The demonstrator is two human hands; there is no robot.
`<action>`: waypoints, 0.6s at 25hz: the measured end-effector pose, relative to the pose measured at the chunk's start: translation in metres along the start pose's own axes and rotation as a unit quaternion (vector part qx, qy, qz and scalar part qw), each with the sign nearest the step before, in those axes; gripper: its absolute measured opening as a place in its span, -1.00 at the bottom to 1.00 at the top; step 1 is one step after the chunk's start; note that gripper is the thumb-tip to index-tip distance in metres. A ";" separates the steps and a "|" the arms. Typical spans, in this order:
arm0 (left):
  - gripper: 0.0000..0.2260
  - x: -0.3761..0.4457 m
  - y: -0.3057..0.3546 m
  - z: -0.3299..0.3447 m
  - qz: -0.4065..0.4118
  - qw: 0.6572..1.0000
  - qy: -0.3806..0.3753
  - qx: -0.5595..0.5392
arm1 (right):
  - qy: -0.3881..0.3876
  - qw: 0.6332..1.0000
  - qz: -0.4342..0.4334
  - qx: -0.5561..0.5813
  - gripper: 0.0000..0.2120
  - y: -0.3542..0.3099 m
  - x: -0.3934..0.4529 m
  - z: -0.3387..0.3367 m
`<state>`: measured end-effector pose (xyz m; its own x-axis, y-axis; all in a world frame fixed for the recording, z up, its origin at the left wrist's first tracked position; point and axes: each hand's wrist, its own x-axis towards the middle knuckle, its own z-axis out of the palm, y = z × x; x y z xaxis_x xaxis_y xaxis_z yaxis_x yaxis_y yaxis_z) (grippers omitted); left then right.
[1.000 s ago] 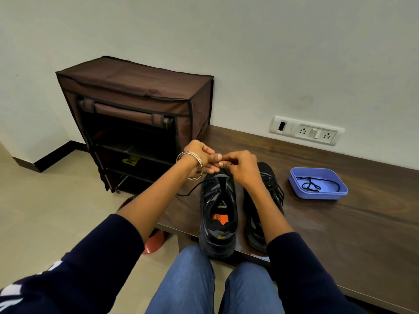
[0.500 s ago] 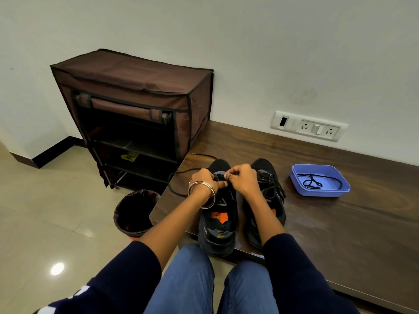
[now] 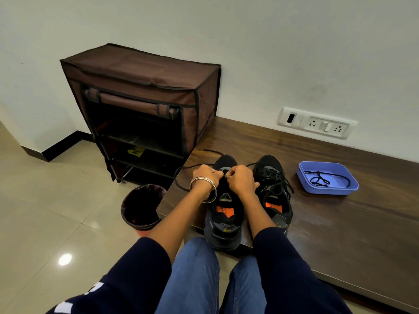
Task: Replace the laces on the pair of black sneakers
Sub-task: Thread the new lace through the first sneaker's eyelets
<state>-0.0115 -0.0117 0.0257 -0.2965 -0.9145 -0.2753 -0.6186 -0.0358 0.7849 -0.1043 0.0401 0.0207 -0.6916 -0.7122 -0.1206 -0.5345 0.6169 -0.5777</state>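
Two black sneakers side by side at the near left corner of the dark wood worktop (image 3: pixel 340 223), heels toward its near edge. Left hand (image 3: pixel 205 179) and right hand (image 3: pixel 241 181), knuckles nearly touching, over the eyelets of the left sneaker (image 3: pixel 223 220); fingers curled, pinching its black lace (image 3: pixel 188 167), which trails left past the worktop edge. Right sneaker (image 3: pixel 275 200) laced, just beside. Small light logos on tongue and heel, unreadable. Right of the sneakers, bare worktop, then a blue tray (image 3: pixel 328 190) holding another black lace (image 3: pixel 322 179). Left of the sneakers, below the worktop edge, a bin (image 3: pixel 140 207).
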 end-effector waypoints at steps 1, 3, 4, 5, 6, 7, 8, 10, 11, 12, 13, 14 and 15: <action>-0.76 0.000 -0.001 -0.002 -0.003 1.000 -0.001 -0.007 | 0.001 1.000 0.002 0.008 -0.75 -0.001 -0.001 0.003; -0.75 0.002 -0.002 -0.003 -0.008 1.000 -0.005 -0.021 | 0.007 1.000 0.009 0.016 -0.78 -0.001 -0.005 0.009; -0.75 0.002 -0.003 -0.003 -0.006 1.000 -0.008 -0.023 | 0.009 1.000 0.012 0.021 -0.80 0.001 -0.005 0.011; -0.75 0.001 -0.003 -0.004 -0.002 1.000 -0.011 -0.020 | 0.008 1.000 0.014 0.027 -0.82 0.002 -0.006 0.013; -0.76 0.000 -0.003 -0.005 0.000 1.000 -0.014 -0.017 | 0.006 0.999 0.014 0.030 -0.82 0.003 -0.007 0.015; -0.76 0.001 -0.003 -0.005 0.001 1.000 -0.017 -0.017 | 0.005 1.000 0.014 0.027 -0.84 0.004 -0.007 0.016; -0.77 0.002 -0.004 -0.006 0.002 1.000 -0.021 -0.018 | 0.004 1.000 0.015 0.021 -0.86 0.003 -0.008 0.016; -0.79 0.005 -0.004 -0.007 0.002 0.999 -0.027 -0.020 | 0.004 1.000 0.019 0.012 -0.89 0.002 -0.007 0.018; -0.80 0.005 -0.005 -0.007 0.000 0.999 -0.029 -0.024 | 0.006 1.000 0.020 0.012 -0.90 0.002 -0.008 0.019; -0.81 0.006 -0.006 -0.007 -0.002 0.999 -0.029 -0.028 | 0.008 1.000 0.019 0.015 -0.91 0.002 -0.008 0.019; -0.81 0.008 -0.006 -0.007 -0.003 0.999 -0.030 -0.032 | 0.009 1.000 0.016 0.021 -0.91 0.003 -0.009 0.020; -0.81 0.009 -0.007 -0.007 -0.004 0.999 -0.033 -0.035 | 0.009 1.000 0.013 0.027 -0.92 0.004 -0.009 0.020; -0.80 0.008 -0.008 -0.006 -0.003 0.999 -0.035 -0.036 | 0.009 0.999 0.010 0.031 -0.92 0.005 -0.009 0.020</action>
<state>-0.0044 -0.0217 0.0209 -0.3441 -0.8838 -0.3169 -0.5671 -0.0733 0.8204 -0.0908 0.0429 0.0023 -0.7106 -0.6936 -0.1181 -0.4896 0.6080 -0.6249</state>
